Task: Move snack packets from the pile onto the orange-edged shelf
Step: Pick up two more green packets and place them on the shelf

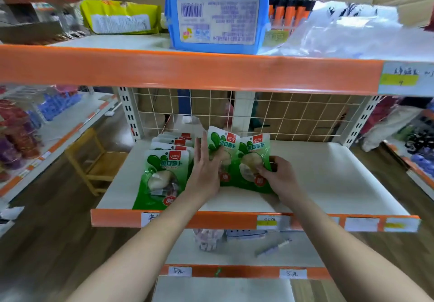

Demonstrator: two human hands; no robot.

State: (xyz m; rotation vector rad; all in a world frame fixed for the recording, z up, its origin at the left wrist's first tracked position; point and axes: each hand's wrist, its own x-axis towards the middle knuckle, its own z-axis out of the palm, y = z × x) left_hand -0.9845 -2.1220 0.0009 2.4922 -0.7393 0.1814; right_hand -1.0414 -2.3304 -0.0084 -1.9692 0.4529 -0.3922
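On the orange-edged shelf (317,175) in front of you, green and white snack packets stand together at its left and middle part. Your left hand (204,172) is flat, with the fingers straight and pointing toward the back of the shelf. It lies against the left side of the middle packet (223,140), between this packet and the row of packets (172,144) that stand one behind another at the left. The front packet (162,175) of that row faces you, and its bottom edge is close to the orange front strip. Your right hand (280,177) has the fingers curled, and they grip the right packet (252,151) at its lower right part. This packet stands just beside the middle packet; whether the two touch or only overlap in the view, I cannot tell. Behind them is the wire grid (300,118) that closes the back of the shelf. Paper price labels (266,222) are stuck on the orange strip. On the upper shelf (187,71), which also has an orange edge, a blue plastic box (216,19) shows its barcode label to you, with a yellow-green bag (119,16) at its left and a clear plastic bag (352,29) at its right. The lower shelf (234,271) carries a few small things, too blurred to name. A yellow wooden stool (94,160) stands on the floor at the left of the shelf.
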